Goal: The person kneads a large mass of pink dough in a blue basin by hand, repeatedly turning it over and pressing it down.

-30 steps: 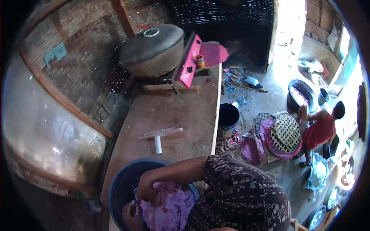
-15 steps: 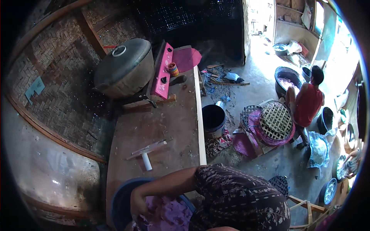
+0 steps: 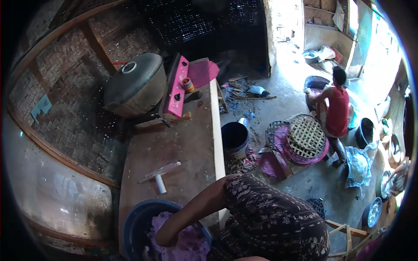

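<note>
A dark blue basin (image 3: 127,226) stands at the near end of the wooden table, with a soft, clumpy purple-pink mass (image 3: 191,245) inside. My right arm reaches in from the right, in a dark patterned sleeve. My right hand (image 3: 167,237) is pushed down into the mass; its fingers are hidden, so their grip does not show. No clear part of my left hand can be made out. Beyond the basin on the tabletop lie a thin wooden stick (image 3: 163,171) and a short white tube (image 3: 160,184).
A large lidded pot (image 3: 135,87) sits beside a pink stove panel (image 3: 177,89) at the table's far end. On the floor to the right are a dark bucket (image 3: 235,139) and woven trays (image 3: 306,135). Farther off, a person in red (image 3: 337,108) works at a black tub (image 3: 317,81).
My right hand has shifted right, from near the basin's left side into the purple-pink mass. The person in red now leans with an arm at the black tub. The whole view has shifted slightly.
</note>
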Tool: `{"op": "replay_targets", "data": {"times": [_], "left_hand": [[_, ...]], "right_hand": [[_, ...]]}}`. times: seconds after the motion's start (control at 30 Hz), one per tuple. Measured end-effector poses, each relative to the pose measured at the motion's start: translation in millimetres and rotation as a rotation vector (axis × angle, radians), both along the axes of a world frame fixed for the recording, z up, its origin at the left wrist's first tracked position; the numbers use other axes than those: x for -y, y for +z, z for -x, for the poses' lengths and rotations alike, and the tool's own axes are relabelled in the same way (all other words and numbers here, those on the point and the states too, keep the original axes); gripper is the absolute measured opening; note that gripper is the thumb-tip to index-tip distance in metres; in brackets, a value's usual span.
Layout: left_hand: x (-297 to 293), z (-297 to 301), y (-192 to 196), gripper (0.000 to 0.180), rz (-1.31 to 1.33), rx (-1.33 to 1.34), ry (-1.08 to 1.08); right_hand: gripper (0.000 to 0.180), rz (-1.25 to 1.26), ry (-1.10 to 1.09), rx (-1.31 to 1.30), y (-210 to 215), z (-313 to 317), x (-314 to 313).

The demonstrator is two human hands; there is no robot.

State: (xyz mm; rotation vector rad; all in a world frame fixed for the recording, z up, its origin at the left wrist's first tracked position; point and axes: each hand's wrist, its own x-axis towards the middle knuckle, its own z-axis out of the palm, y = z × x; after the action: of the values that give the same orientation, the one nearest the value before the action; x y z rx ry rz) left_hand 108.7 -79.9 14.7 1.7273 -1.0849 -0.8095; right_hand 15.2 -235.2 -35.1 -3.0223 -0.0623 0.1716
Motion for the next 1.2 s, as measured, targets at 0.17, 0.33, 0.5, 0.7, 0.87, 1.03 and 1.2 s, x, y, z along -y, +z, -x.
{"op": "replay_targets", "data": {"times": [0.17, 0.33, 0.5, 0.7, 0.87, 1.03, 1.2], "left_hand": [[10, 22, 8, 0.027, 0.066, 0.108, -0.056], [37, 68, 23, 0.027, 0.161, 0.271, -0.216], [59, 122, 27, 0.027, 0.222, 0.345, -0.364], [93, 214, 23, 0.027, 0.239, 0.416, -0.514], [127, 301, 24, 0.027, 0.235, 0.485, -0.596], [156, 384, 19, 0.027, 0.242, 0.559, -0.653], [180, 404, 30, 0.027, 0.243, 0.666, -0.616]], "right_hand": [[0.035, -0.276, -0.110, 0.312, 41, 53, -36], [0.033, -0.313, -0.259, 0.173, 37, 78, -47], [0.033, -0.455, -0.295, 0.325, 43, 77, -56], [0.034, -0.860, -0.222, 0.664, 62, 140, -36], [0.034, -1.101, -0.169, 0.881, 72, 235, -5], [0.034, -1.217, -0.153, 1.031, 74, 335, 32], [0.035, -1.377, -0.163, 1.161, 65, 406, 62]]}}
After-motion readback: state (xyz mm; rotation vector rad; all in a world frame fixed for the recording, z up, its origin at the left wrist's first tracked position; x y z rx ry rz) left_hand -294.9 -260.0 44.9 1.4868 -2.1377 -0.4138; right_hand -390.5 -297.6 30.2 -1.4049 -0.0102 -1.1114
